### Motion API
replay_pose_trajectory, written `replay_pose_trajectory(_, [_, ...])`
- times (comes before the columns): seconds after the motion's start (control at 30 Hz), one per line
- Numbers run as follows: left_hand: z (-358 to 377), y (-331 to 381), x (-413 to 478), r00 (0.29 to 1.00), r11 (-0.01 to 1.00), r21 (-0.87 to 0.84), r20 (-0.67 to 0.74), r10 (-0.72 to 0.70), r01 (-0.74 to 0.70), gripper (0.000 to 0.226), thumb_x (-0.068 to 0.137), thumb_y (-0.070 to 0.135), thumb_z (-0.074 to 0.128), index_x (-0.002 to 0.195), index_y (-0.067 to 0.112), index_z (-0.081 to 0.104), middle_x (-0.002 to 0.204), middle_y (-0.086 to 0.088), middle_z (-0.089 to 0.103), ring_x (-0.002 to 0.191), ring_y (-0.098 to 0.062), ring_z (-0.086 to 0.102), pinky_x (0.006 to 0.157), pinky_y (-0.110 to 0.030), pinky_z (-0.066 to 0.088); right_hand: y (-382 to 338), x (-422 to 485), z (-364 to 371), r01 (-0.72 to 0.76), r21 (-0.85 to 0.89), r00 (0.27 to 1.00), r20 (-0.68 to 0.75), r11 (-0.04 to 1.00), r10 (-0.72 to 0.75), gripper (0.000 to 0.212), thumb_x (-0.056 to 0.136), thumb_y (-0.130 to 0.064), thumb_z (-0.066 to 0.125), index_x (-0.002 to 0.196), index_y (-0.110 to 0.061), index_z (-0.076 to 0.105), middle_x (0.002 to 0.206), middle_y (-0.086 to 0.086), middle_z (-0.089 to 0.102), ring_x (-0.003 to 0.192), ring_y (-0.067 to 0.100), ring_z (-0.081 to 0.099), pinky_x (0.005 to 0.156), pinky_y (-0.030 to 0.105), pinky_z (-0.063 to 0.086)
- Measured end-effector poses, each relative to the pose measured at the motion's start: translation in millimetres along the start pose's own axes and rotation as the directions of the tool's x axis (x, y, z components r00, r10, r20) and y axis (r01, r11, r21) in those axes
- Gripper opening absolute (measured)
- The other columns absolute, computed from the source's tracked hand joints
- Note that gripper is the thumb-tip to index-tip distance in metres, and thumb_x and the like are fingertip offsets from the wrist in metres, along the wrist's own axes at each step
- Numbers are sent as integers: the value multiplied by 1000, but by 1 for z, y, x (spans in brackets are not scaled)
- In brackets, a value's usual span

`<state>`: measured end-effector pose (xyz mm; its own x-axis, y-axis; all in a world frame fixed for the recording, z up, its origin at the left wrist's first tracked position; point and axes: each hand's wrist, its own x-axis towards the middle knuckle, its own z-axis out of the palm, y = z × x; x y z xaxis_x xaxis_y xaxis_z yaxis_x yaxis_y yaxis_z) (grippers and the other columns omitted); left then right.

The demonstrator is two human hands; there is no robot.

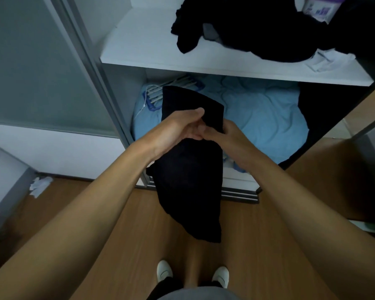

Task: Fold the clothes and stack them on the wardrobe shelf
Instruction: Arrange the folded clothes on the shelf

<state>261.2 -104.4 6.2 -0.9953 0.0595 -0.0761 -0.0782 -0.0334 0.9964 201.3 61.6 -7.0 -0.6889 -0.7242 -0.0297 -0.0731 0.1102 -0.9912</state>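
A black garment [189, 176] hangs folded lengthwise in front of the wardrobe, its lower end dangling over the wooden floor. My left hand [178, 126] grips it near the top, thumb over the cloth. Touching it from the right, my right hand [227, 135] holds the same garment, its fingers tucked under the cloth. Above, the white wardrobe shelf [143, 42] carries a loose heap of black clothes [247, 29] on its right half.
Light blue bedding [258, 118] fills the lower compartment, with a blue-framed hanger rack [158, 96] and white cord at its left. A sliding door [30, 61] stands left. Crumpled white paper [39, 186] lies on the floor. My white shoes [165, 271] show below.
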Motion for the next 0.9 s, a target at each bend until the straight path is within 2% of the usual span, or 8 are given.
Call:
replay_pose_trajectory(0.13, [-8,-4,3,981,989,-63,-150,125,-135,33,98,29,45,110,9,68,90,-7,73,88,-22,70,79,-29,55,-5,11,5,-37,11,955,-293,999,38,30,98,-43,57,110,-19,71,104,2,76,100,15,71,94,35,56])
replay_pose_trajectory(0.2, [-24,-8,2,839,969,106,-486,245,-221,20,95,22,56,111,17,67,85,2,68,83,-12,67,80,-27,54,-5,13,0,-56,117,949,-302,992,89,25,97,-43,58,108,-23,71,103,-1,77,98,14,72,87,31,58])
replay_pose_trajectory(0.27, [-45,-13,-2,685,973,201,-693,225,-115,37,90,32,70,125,24,57,102,6,58,95,-3,58,89,-19,48,-8,14,-8,-38,225,958,-268,974,99,22,97,-36,61,111,-21,70,103,-2,77,96,13,72,79,23,57])
replay_pose_trajectory(0.33, [-60,-17,-6,794,992,77,-607,-31,98,63,87,44,72,140,23,44,125,8,55,113,-6,54,97,-22,43,-14,15,-12,-17,286,963,-252,958,92,26,97,-32,62,116,-15,68,105,2,76,97,16,73,77,24,57])
replay_pose_trajectory(0.4, [-60,-17,-6,898,968,-104,-362,-251,229,59,86,50,68,133,17,55,123,5,68,114,-13,65,89,-24,51,-22,20,-16,20,301,967,-247,953,58,27,96,-29,64,116,-12,68,104,4,76,96,19,73,78,27,58])
replay_pose_trajectory(0.5, [-53,-9,2,914,978,-176,-366,-172,114,38,86,43,71,112,15,69,105,-2,77,97,-14,74,70,-20,58,-31,26,-26,82,297,962,-273,951,2,23,88,-29,71,108,-17,72,99,3,77,92,19,73,78,28,57])
replay_pose_trajectory(0.77, [-48,22,17,856,959,-177,-507,103,-220,19,89,30,73,100,15,73,102,-6,77,98,-22,74,76,-26,58,-6,18,-48,-111,94,983,-135,989,123,43,82,-48,76,117,-23,68,111,-2,75,105,13,70,91,22,53])
replay_pose_trajectory(0.9, [-61,29,11,926,987,-108,-370,70,-118,43,75,47,82,107,22,69,108,2,76,103,-14,72,79,-20,57,-17,25,-49,-49,75,968,-244,996,66,27,86,-37,76,105,-19,73,102,1,77,98,16,73,84,23,57])
